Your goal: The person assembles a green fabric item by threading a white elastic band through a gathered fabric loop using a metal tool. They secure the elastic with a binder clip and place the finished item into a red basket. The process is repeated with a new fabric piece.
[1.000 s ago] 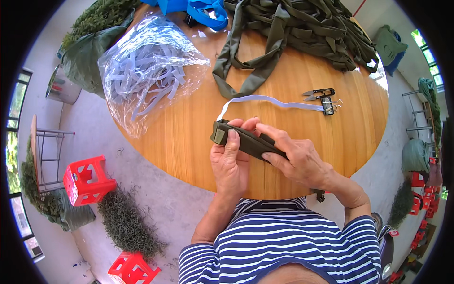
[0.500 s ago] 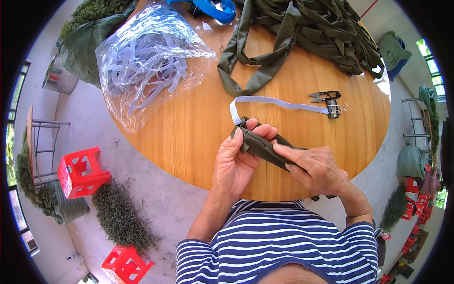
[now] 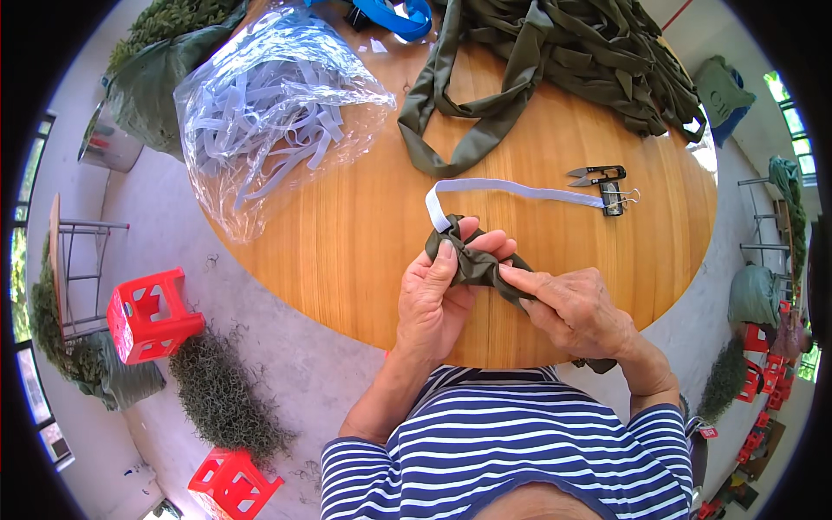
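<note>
Near the front edge of the round table, my left hand (image 3: 433, 299) pinches the end of a dark green fabric tube (image 3: 479, 267) between thumb and fingers. My right hand (image 3: 579, 314) grips the same tube further along, thumb and forefinger closed on it. The cloth is bunched and wrinkled between the two hands. From its left end a white elastic band (image 3: 520, 187) comes out, loops up and runs right across the tabletop. A black binder clip (image 3: 613, 199) holds the band's far end. Small black thread snips (image 3: 596, 176) lie just beyond the clip.
A clear plastic bag (image 3: 269, 121) of white elastic strips sits at the table's far left. Dark green fabric tubes (image 3: 598, 69) are heaped at the far right, beside a blue strap (image 3: 394, 17). Red stools (image 3: 152, 316) stand on the floor at left.
The fabric tube, smooth and stretched before, is now gathered into wrinkles between my hands. My left hand has shifted slightly right.
</note>
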Demonstrator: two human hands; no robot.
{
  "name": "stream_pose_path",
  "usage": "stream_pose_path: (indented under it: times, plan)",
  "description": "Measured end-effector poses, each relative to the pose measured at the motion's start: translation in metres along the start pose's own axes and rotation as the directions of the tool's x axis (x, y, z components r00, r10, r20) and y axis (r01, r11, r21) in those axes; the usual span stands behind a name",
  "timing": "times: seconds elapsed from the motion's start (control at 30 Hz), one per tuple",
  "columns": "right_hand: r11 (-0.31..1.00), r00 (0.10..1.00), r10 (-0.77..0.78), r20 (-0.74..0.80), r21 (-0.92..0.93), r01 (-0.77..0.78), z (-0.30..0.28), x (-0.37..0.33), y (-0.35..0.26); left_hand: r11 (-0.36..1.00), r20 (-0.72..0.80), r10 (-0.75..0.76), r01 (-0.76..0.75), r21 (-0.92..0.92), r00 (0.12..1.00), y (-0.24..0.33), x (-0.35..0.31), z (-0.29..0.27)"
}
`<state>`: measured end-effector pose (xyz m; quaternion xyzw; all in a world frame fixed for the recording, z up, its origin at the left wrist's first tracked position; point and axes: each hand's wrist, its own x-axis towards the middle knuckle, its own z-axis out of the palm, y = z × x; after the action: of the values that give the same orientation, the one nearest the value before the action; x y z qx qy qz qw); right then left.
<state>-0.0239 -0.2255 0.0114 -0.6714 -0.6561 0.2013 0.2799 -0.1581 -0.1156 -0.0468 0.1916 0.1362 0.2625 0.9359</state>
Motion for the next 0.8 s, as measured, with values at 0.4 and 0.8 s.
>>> stream_pose_path:
  times: [0.4, 0.8]
  plan:
    - [0.996, 0.974, -0.021, -0.224, 0.08, 0.04, 0.021, -0.005, -0.005, 0.988, 0.081, 0.053, -0.04, -0.152, 0.995, -0.008, -0.006, 0.006]
    - [0.966, 0.984, 0.12, -0.133, 0.246, -0.084, 0.023, -0.01, -0.001, 0.998, 0.056, -0.056, 0.057, -0.016, 0.997, -0.002, -0.007, 0.007]
